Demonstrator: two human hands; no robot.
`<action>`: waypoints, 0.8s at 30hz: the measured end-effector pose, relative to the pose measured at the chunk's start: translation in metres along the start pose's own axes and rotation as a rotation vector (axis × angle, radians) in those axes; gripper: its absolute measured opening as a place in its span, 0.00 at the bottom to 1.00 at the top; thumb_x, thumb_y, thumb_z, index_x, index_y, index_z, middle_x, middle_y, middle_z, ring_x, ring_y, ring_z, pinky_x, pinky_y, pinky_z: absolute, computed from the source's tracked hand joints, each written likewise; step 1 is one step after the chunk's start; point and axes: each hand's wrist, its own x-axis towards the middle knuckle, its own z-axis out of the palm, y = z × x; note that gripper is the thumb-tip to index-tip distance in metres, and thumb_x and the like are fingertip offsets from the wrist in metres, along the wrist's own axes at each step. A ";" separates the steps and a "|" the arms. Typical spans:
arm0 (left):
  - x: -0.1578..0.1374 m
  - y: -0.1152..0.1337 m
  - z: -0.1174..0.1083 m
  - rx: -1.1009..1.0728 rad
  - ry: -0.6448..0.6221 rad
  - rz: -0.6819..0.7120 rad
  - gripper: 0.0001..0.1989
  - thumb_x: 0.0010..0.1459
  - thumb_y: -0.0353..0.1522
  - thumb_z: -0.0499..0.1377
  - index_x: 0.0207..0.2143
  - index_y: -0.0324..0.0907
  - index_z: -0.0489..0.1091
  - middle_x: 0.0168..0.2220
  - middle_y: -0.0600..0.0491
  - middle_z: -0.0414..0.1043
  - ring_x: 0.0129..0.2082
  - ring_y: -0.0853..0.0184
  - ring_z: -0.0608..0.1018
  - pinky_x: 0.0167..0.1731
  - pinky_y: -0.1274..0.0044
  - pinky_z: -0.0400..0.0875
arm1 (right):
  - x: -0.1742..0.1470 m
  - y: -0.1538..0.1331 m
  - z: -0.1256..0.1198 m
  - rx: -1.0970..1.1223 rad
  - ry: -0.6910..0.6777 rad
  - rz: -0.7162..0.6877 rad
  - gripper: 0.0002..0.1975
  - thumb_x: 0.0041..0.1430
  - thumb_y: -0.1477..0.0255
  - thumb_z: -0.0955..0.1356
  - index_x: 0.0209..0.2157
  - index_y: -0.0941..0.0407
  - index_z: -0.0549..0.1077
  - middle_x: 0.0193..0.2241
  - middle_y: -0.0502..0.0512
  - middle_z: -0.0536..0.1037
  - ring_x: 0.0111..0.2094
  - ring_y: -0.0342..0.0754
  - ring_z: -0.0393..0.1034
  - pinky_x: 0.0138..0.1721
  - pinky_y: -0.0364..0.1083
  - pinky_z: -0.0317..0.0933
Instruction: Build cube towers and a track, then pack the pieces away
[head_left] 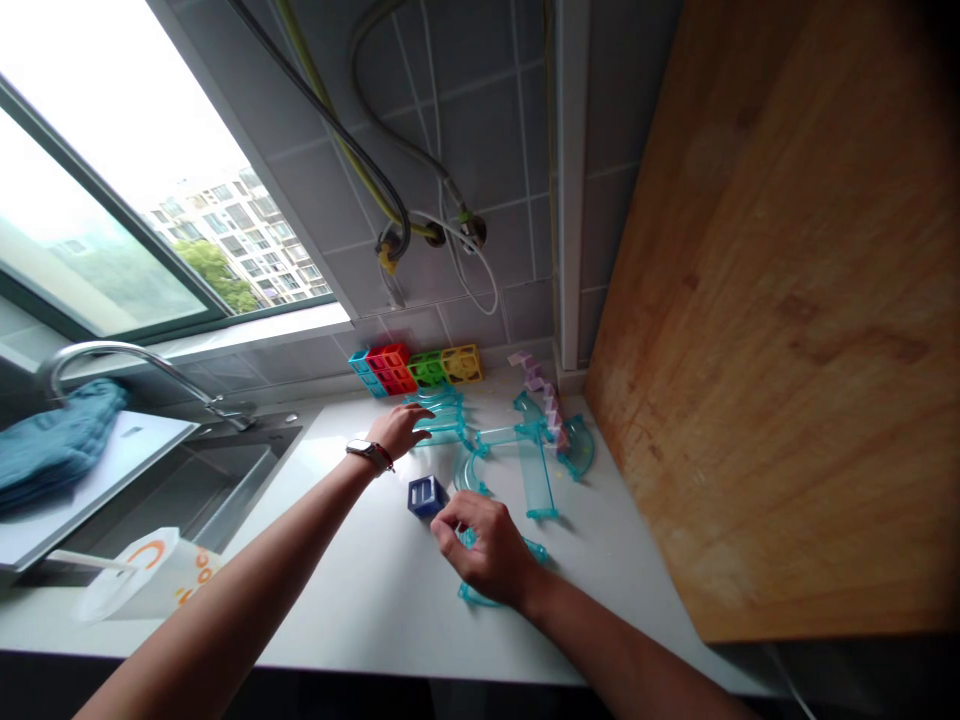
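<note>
My left hand reaches over the counter with its fingers apart, at the near edge of a group of clear teal track pieces. My right hand is closed, thumb and fingers curled together. Any object inside that hand is hidden. Just left of its fingertips sits a dark blue open-sided cube block; I cannot tell whether they touch. A curved teal piece lies between my hands. More teal pieces show partly from under my right hand.
Red, green and yellow blocks stand along the wall. A pink zigzag piece and a long teal track lie right, near a wooden board. Left are a sink, faucet and cup.
</note>
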 end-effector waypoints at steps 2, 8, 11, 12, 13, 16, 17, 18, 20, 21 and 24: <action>0.000 0.001 -0.001 0.009 0.001 -0.006 0.18 0.62 0.36 0.65 0.55 0.47 0.78 0.56 0.45 0.78 0.54 0.50 0.79 0.49 0.65 0.76 | 0.001 -0.002 -0.001 0.011 0.032 0.006 0.07 0.65 0.74 0.67 0.30 0.54 0.73 0.28 0.49 0.73 0.30 0.45 0.69 0.36 0.44 0.62; 0.001 0.002 -0.005 0.011 0.012 -0.020 0.18 0.61 0.32 0.65 0.54 0.46 0.78 0.55 0.42 0.77 0.51 0.49 0.81 0.45 0.64 0.77 | 0.000 -0.002 -0.001 0.006 0.010 0.023 0.08 0.65 0.74 0.67 0.30 0.54 0.73 0.27 0.48 0.73 0.29 0.44 0.68 0.35 0.44 0.61; 0.000 0.001 -0.014 -0.033 0.013 0.005 0.18 0.59 0.33 0.66 0.52 0.46 0.79 0.55 0.42 0.77 0.50 0.49 0.81 0.46 0.64 0.77 | -0.001 -0.001 -0.001 0.002 -0.012 0.018 0.08 0.66 0.73 0.67 0.30 0.54 0.73 0.27 0.48 0.74 0.28 0.44 0.67 0.35 0.44 0.61; -0.003 0.002 -0.018 -0.058 0.017 0.016 0.18 0.59 0.34 0.66 0.52 0.46 0.79 0.55 0.43 0.77 0.49 0.50 0.81 0.46 0.64 0.78 | -0.001 -0.001 -0.001 0.003 -0.009 0.016 0.08 0.66 0.73 0.67 0.30 0.54 0.73 0.27 0.48 0.74 0.28 0.44 0.67 0.35 0.44 0.61; -0.006 0.004 -0.023 -0.089 0.023 0.026 0.18 0.59 0.36 0.66 0.52 0.46 0.78 0.55 0.43 0.77 0.48 0.51 0.82 0.46 0.64 0.78 | -0.001 -0.001 -0.001 0.003 -0.001 0.014 0.09 0.66 0.73 0.67 0.30 0.54 0.73 0.27 0.48 0.73 0.28 0.44 0.67 0.34 0.44 0.61; -0.030 0.017 -0.039 -0.208 0.046 0.058 0.19 0.66 0.43 0.61 0.55 0.44 0.76 0.50 0.45 0.80 0.43 0.57 0.84 0.45 0.67 0.79 | -0.001 -0.002 -0.002 0.003 0.025 0.013 0.09 0.65 0.73 0.67 0.29 0.54 0.72 0.26 0.48 0.73 0.28 0.44 0.68 0.34 0.44 0.61; -0.042 0.024 -0.042 -0.252 0.046 0.073 0.20 0.68 0.44 0.58 0.56 0.43 0.75 0.49 0.46 0.81 0.42 0.60 0.84 0.44 0.70 0.80 | 0.000 -0.002 -0.003 0.003 0.029 0.014 0.09 0.65 0.73 0.67 0.29 0.54 0.73 0.26 0.48 0.73 0.28 0.44 0.68 0.34 0.44 0.61; -0.056 0.031 -0.045 -0.292 0.045 0.084 0.21 0.69 0.45 0.56 0.56 0.44 0.74 0.48 0.47 0.82 0.41 0.62 0.84 0.42 0.72 0.80 | 0.000 -0.002 -0.003 0.003 0.029 0.017 0.09 0.65 0.73 0.66 0.29 0.54 0.73 0.26 0.48 0.73 0.28 0.44 0.68 0.34 0.44 0.61; -0.086 0.045 -0.045 -0.363 0.033 0.108 0.20 0.69 0.45 0.56 0.55 0.45 0.74 0.49 0.48 0.81 0.43 0.62 0.84 0.42 0.73 0.81 | 0.001 -0.003 -0.003 0.002 0.031 0.030 0.10 0.66 0.72 0.66 0.29 0.54 0.73 0.26 0.48 0.73 0.28 0.44 0.68 0.34 0.44 0.61; -0.099 0.050 -0.043 -0.422 0.049 0.110 0.19 0.69 0.45 0.57 0.55 0.46 0.75 0.51 0.47 0.81 0.45 0.60 0.84 0.44 0.71 0.81 | 0.001 -0.004 -0.003 0.002 0.036 0.037 0.10 0.66 0.72 0.66 0.29 0.54 0.74 0.25 0.48 0.73 0.28 0.44 0.68 0.34 0.44 0.62; -0.129 0.056 -0.027 -0.448 0.066 0.111 0.26 0.63 0.44 0.65 0.62 0.49 0.70 0.58 0.44 0.76 0.55 0.54 0.80 0.54 0.62 0.77 | 0.000 -0.004 -0.003 0.002 0.053 0.060 0.10 0.67 0.71 0.66 0.30 0.54 0.74 0.25 0.49 0.73 0.27 0.45 0.68 0.34 0.45 0.62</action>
